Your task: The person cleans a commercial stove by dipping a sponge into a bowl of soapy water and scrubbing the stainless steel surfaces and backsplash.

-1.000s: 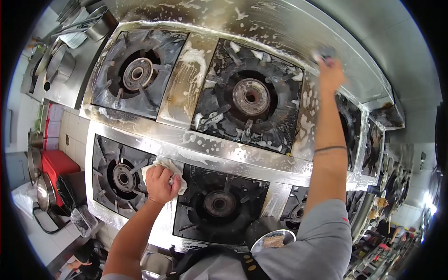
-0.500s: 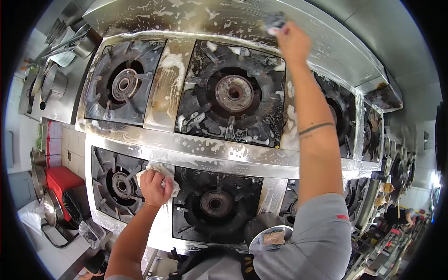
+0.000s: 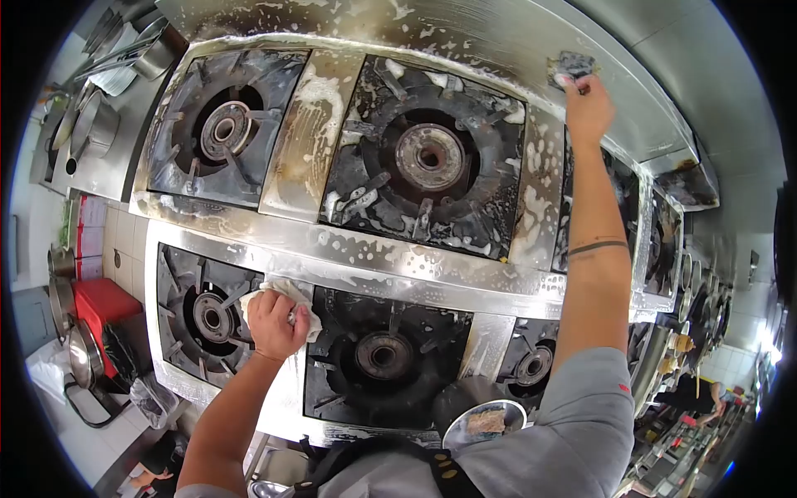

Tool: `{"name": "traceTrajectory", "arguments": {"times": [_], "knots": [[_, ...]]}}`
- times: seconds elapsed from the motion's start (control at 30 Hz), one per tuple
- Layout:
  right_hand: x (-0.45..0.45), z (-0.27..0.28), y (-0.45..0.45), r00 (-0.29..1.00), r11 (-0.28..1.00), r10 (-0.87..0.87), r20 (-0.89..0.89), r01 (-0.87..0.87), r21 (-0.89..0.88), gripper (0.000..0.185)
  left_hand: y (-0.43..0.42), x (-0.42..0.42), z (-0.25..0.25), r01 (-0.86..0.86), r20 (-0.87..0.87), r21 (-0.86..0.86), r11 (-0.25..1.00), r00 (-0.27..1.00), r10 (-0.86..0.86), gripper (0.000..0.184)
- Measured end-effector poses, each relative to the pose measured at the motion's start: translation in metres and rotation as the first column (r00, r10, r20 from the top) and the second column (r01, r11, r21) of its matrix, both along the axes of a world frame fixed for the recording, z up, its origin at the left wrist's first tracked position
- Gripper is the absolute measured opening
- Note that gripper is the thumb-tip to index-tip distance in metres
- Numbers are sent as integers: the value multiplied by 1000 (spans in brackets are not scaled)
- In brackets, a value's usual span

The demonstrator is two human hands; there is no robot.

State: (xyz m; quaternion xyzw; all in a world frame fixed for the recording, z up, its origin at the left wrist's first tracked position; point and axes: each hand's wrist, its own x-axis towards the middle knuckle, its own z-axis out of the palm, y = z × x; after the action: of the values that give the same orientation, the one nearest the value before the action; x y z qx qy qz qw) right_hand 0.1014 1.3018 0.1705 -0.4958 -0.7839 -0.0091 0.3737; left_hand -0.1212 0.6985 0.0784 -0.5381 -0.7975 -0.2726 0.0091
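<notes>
My right hand point(image 3: 589, 108) reaches far out to the back panel point(image 3: 465, 41) of the stove. Its fingers grip a dark grey scouring pad point(image 3: 574, 68) against the metal, which is streaked with white suds. My left hand point(image 3: 279, 325) is closed over a whitish cloth point(image 3: 299, 299) on the steel strip between two front burners. Foam patches lie on the large back burner point(image 3: 430, 158) and on the brownish steel divider point(image 3: 309, 124). The front middle burner point(image 3: 383, 355) sits just right of my left hand.
A metal pot point(image 3: 477, 415) with a brownish block inside stands at the front edge, near my body. Pans point(image 3: 95, 124) rest on the counter at left, above a red container point(image 3: 104, 300). Another person point(image 3: 697, 394) is at far right.
My right hand has moved right along the back panel with the scouring pad. The left hand stays on the cloth in about the same place. The view has shifted slightly.
</notes>
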Motion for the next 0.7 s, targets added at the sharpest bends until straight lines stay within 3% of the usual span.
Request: {"name": "traceTrajectory", "arguments": {"times": [0.07,0.1,0.17,0.27,0.3,0.33,0.37,0.43,0.47,0.53,0.63,0.7], "knots": [[-70,13,-51,987,989,86,-138,-101,-107,35,0,2,3,34,6,-27,999,999,-34,17],[-103,-10,-35,981,979,187,45,-190,77,30,2,1,4,48,-6,-26,998,999,-49,17],[-164,4,-58,934,950,246,259,-286,128,27,2,1,2,34,-36,3,999,999,-34,17],[-135,9,-55,952,979,164,259,-189,73,29,-2,2,2,21,-17,6,1000,1000,-21,18],[-107,-6,-32,973,967,174,153,-198,161,32,-1,0,1,21,-1,9,1000,1000,-21,18],[-79,8,-42,981,999,-6,196,-1,32,33,-3,-1,-1,18,15,5,1000,1000,-18,18],[-47,1,-31,993,997,-56,106,49,65,28,-4,-2,-2,6,27,4,1000,1000,-6,18],[-19,-2,-25,980,985,-172,98,171,16,20,-3,-3,0,5,26,-9,1000,1000,-5,18],[-31,-9,-19,982,986,-164,97,164,7,20,-1,-3,1,2,20,-4,1000,1000,-2,18],[-62,-16,-23,992,937,74,105,-105,332,24,-6,-4,3,11,18,-25,1000,1000,-11,18],[-54,-9,-28,986,937,13,169,-71,343,24,-2,0,0,44,-1,0,999,999,-44,17],[-32,-1,-25,950,995,17,311,-45,84,19,-1,1,-2,32,3,-1,999,999,-32,17]]}}
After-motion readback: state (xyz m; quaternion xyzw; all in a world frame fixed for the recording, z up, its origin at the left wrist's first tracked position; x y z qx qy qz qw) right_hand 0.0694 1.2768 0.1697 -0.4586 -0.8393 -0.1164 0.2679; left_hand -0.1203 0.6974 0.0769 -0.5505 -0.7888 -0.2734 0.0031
